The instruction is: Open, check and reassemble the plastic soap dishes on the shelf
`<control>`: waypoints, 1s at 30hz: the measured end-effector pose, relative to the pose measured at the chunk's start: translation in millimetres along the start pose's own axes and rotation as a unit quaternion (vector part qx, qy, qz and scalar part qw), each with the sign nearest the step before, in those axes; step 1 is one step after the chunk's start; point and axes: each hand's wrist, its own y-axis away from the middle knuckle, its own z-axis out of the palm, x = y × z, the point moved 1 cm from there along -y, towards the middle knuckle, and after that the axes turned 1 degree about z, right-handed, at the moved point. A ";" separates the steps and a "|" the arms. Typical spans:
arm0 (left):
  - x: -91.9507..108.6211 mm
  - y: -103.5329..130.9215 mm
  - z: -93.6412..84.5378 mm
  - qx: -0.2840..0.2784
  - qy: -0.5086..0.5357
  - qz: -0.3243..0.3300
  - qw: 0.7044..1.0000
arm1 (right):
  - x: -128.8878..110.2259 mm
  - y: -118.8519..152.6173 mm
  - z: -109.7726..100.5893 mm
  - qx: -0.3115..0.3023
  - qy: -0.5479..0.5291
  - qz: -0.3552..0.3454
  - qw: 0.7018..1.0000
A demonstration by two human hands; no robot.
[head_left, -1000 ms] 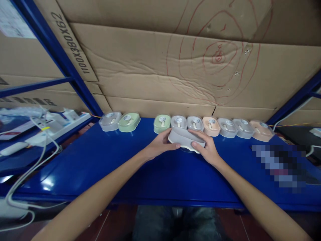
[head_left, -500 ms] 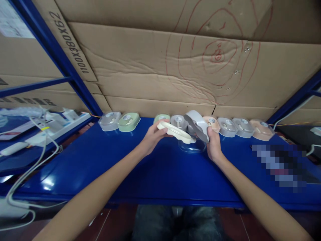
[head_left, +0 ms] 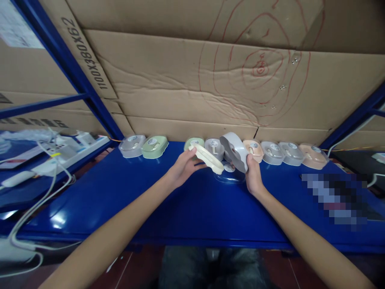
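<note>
My left hand (head_left: 182, 168) pinches one end of a cream-coloured shallow oval insert (head_left: 207, 160), which tilts down to the right. My right hand (head_left: 255, 174) grips the lower right side of a grey rounded box base (head_left: 237, 146), held tipped so that its dark inner side faces down and left. The two pieces are close together, their edges nearly meeting; whether they touch I cannot tell. Beneath them a clear lid (head_left: 230, 176) with a round sticker lies on the blue table, partly hidden by both pieces.
Along the back stand lidded boxes: grey (head_left: 131, 147) and green (head_left: 154, 147) at left, another green (head_left: 194, 143), then several grey and peach ones (head_left: 314, 156) at right. White cables and a power strip (head_left: 72, 154) are at left. A pixelated patch (head_left: 337, 200) covers something at right.
The cream insert has swung steeper, its right end dropping lower and moving slightly left. My left fingers have spread a little beneath it. The grey base has tilted and shifted slightly left.
</note>
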 end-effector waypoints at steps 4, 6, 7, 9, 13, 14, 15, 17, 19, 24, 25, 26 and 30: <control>0.3 1.9 -0.7 -0.048 0.001 -0.028 0.998 | -5.6 2.6 -0.2 0.010 0.000 0.004 1.000; 1.2 2.8 -1.4 -0.069 -0.008 -0.037 0.997 | -8.4 3.9 0.0 0.002 0.018 -0.016 1.000; 1.6 3.4 -1.4 -0.078 -0.013 -0.042 0.996 | -9.6 4.6 0.2 -0.006 0.030 -0.031 0.999; 2.0 4.9 -0.5 -0.093 -0.018 -0.054 0.994 | -12.1 6.2 0.5 -0.027 0.059 -0.064 0.996; 0.9 8.2 3.2 -0.114 -0.012 -0.083 0.990 | -17.1 10.0 0.9 -0.085 0.128 -0.125 0.980; 0.4 8.7 3.8 -0.117 -0.010 -0.088 0.989 | -18.1 11.0 1.0 -0.099 0.141 -0.138 0.975; 0.0 9.1 4.1 -0.120 -0.008 -0.092 0.988 | -18.8 11.8 1.3 -0.113 0.152 -0.149 0.971; -0.5 9.5 4.2 -0.125 -0.004 -0.093 0.988 | -19.5 13.0 1.8 -0.125 0.165 -0.163 0.965; -0.6 9.9 4.3 -0.132 0.001 -0.091 0.987 | -19.6 13.6 2.4 -0.129 0.175 -0.168 0.962; -0.1 11.7 4.6 -0.135 0.002 -0.090 0.987 | -20.7 14.0 3.2 -0.141 0.199 -0.180 0.953; 0.0 12.0 4.5 -0.134 0.000 -0.092 0.987 | -20.9 14.1 3.0 -0.146 0.204 -0.183 0.950; 0.0 12.3 4.2 -0.135 -0.003 -0.095 0.986 | -21.0 14.2 2.6 -0.151 0.210 -0.185 0.948; -1.8 12.0 3.2 -0.132 -0.014 -0.114 0.985 | -19.9 15.4 0.6 -0.170 0.240 -0.191 0.937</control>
